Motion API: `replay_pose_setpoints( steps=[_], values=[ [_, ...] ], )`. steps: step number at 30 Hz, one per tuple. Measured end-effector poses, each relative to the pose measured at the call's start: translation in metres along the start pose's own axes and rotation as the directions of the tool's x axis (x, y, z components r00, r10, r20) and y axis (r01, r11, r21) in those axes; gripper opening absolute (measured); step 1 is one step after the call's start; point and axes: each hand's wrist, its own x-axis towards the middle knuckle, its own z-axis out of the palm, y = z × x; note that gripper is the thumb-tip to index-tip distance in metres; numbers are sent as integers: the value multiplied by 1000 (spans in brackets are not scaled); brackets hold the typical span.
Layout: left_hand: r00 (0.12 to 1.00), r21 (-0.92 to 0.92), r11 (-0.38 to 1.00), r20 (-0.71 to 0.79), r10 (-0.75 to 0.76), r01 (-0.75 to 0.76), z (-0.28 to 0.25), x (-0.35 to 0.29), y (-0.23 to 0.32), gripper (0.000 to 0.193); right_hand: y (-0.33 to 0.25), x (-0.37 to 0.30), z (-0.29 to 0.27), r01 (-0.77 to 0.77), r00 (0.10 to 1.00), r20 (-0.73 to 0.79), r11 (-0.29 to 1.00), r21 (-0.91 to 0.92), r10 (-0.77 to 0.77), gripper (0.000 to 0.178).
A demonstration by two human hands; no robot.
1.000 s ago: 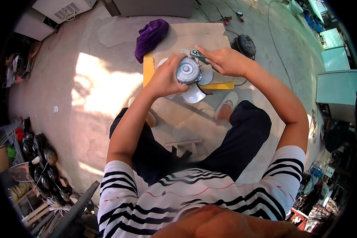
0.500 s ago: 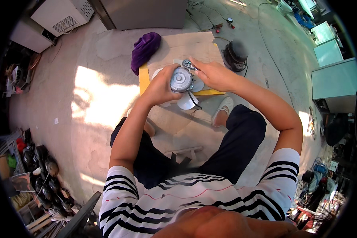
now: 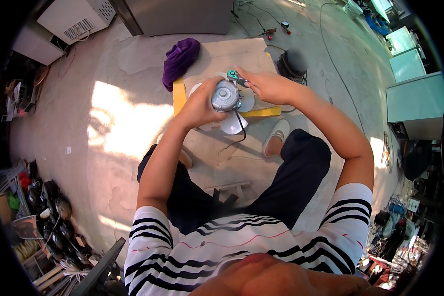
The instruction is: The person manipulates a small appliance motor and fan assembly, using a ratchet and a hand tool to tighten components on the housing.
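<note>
My left hand [image 3: 202,102] is closed round the left side of a round grey metal fan motor [image 3: 225,95], thumb toward me and fingers at its far edge. White fan blades [image 3: 234,124] show below and beside the motor, and a black cable [image 3: 243,129] hangs from it toward me. In my right hand [image 3: 267,87] is a ratchet wrench [image 3: 233,74], gripped by its handle, its round green-ringed head at the motor's far edge. Whether the wrench sits on a fastener is hidden. Beneath lies a cardboard sheet [image 3: 232,49] on a yellow-edged support.
A purple cloth [image 3: 181,59] is bunched at the far left corner of the cardboard. To its right stands a dark round object [image 3: 292,68]. A grey cabinet [image 3: 182,17] is beyond, and pale green boxes [image 3: 418,103] line the right side. Cables and gauges [image 3: 285,24] lie on the floor.
The wrench head has turned, now showing its green ring, and has shifted slightly farther from me. The black cable hangs straighter. My left hand keeps its hold on the motor.
</note>
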Motion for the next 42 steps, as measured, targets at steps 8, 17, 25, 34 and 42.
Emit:
replay_pose_setpoints(
  steps=[8, 17, 25, 34, 42],
  values=[
    [993, 21, 999, 115, 30, -33, -6, 10, -2, 89, 56, 17, -16, 393, 863, -82, 763, -513, -499, 85],
    [999, 112, 994, 30, -18, 14, -1, 2, 8, 93, 1, -17, 31, -69, 958, -241, 945, 320, 152, 46],
    [1000, 132, 991, -27, -9, 13, 1, 0, 4, 91, -18, -22, 51, -79, 888, -386, 909, 409, 250, 47],
    [999, 152, 987, -7, -41, 42, 1, 4, 7, 91, -32, -26, 42, -135, 900, -383, 970, 204, 206, 49],
    [996, 91, 992, -8, -87, 87, 1, 5, 8, 87, -27, -27, 31, -148, 933, -319, 986, 80, 166, 51]
  ],
)
